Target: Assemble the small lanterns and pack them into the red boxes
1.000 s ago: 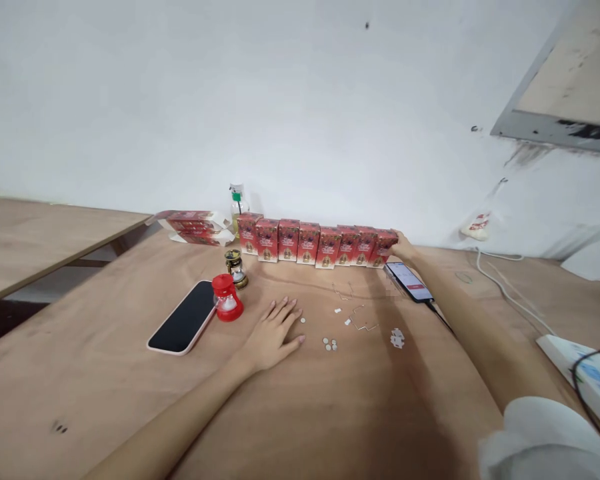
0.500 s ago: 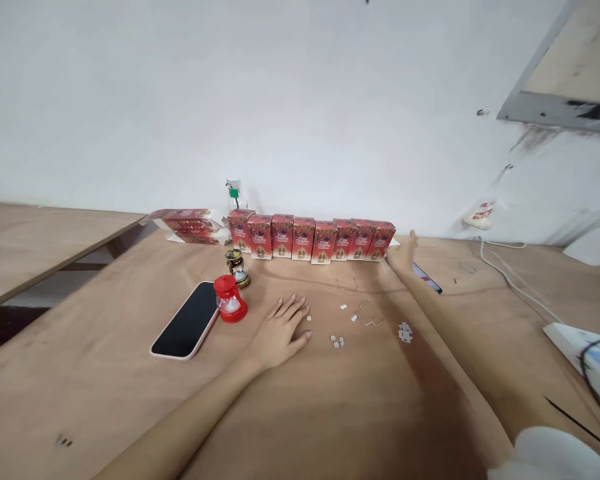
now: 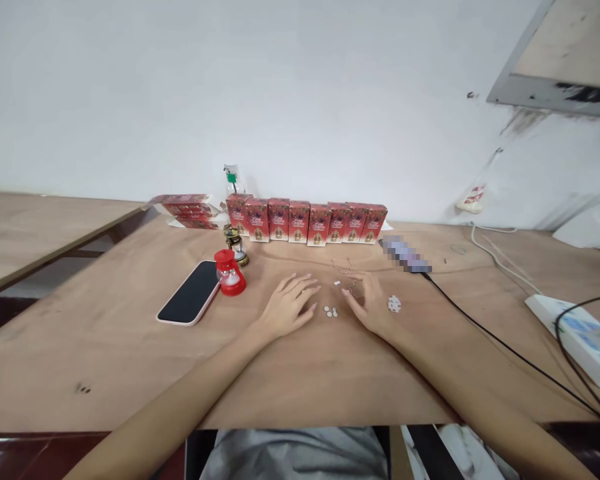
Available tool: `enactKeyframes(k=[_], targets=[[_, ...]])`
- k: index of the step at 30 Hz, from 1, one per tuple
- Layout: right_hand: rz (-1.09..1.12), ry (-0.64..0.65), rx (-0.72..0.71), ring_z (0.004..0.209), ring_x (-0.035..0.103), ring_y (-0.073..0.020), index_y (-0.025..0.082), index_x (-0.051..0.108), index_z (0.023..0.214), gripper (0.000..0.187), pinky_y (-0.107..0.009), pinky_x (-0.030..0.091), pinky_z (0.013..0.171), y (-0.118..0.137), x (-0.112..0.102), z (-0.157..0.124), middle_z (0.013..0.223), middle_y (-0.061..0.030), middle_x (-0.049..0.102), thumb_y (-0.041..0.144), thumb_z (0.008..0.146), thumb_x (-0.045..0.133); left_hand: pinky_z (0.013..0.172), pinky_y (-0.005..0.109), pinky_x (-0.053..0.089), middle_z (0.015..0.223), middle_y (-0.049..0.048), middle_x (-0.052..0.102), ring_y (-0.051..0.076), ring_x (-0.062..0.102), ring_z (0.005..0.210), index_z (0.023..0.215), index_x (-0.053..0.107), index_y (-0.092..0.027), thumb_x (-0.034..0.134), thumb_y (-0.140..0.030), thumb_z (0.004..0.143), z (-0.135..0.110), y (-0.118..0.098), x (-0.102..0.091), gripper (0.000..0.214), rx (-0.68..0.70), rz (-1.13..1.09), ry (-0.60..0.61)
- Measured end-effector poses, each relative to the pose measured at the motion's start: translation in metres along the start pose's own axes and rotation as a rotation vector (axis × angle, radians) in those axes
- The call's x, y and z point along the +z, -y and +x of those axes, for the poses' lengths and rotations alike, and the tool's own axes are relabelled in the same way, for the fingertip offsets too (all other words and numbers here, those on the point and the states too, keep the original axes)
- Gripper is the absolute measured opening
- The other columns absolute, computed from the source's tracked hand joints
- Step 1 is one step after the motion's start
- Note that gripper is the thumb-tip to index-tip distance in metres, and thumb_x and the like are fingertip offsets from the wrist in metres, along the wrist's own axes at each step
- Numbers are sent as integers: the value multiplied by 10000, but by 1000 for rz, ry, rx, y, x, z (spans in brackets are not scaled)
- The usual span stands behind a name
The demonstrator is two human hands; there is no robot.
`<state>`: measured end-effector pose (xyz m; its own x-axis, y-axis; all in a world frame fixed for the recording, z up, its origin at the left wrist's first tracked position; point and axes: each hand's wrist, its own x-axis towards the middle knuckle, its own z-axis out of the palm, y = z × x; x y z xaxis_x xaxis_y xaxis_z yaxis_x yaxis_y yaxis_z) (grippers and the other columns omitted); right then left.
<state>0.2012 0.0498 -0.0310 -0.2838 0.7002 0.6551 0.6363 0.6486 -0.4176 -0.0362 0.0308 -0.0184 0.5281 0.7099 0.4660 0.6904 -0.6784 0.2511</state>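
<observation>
**Right hand back among the small parts**

The small white discs [image 3: 331,311] lie in a short left-to-right cluster on the table [image 3: 300,380], between my hands. My right hand [image 3: 371,307] has come back from the far row of red boxes [image 3: 307,221] and rests flat just right of them. Thin bent wires [image 3: 342,268] lie just beyond its fingertips; I cannot tell which way they point. My left hand [image 3: 287,308] lies flat, fingers loosely spread. Neither hand holds anything.
</observation>
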Motion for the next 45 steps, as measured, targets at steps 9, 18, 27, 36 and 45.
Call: enactKeyframes(k=[9, 18, 27, 36, 45], targets=[[12, 652, -281, 1434, 196, -251, 272, 326, 1431, 572, -509, 214, 1161, 32, 7, -2, 1534, -47, 268, 508, 919, 418, 935, 382, 368, 1155, 100, 625, 232, 535, 1109, 1127, 568, -171, 447, -228, 863, -3, 19, -18, 296, -108, 273, -316], [-57, 674, -158, 1441, 153, -222, 213, 62, 1497, 655, -495, 139, 1184, 22, 26, 2, 1544, -70, 190, 531, 954, 245, 981, 533, 293, 1313, 222, 438, 399, 365, 1250, 1205, 481, -106, 537, -383, 788, -1, 27, -77, 504, -650, 636, -603], [-10, 703, -207, 1444, 131, -237, 205, 93, 1497, 694, -528, 100, 1176, 31, 62, 36, 1548, -83, 138, 579, 933, 249, 695, 391, 483, 1106, 184, 545, 327, 591, 934, 1162, 449, -105, 439, -325, 833, -5, 31, -68, 396, -857, 549, -311], [111, 655, -148, 1450, 86, -277, 140, 152, 1490, 858, -508, 70, 1182, 40, 97, 63, 1553, -141, 147, 692, 854, 318, 740, 312, 500, 837, 20, 550, 158, 571, 767, 875, 485, -191, 508, -296, 788, -7, 60, -62, 139, -703, -455, -855], [790, 119, 32, 1350, 377, -263, 262, 338, 1391, 931, -460, 304, 1130, 42, 58, 34, 1441, -113, 414, 522, 613, 778, 608, 214, 503, 854, -2, 617, 109, 597, 722, 861, 534, -180, 623, -300, 758, 25, -8, -1, 182, -753, -1475, -566]])
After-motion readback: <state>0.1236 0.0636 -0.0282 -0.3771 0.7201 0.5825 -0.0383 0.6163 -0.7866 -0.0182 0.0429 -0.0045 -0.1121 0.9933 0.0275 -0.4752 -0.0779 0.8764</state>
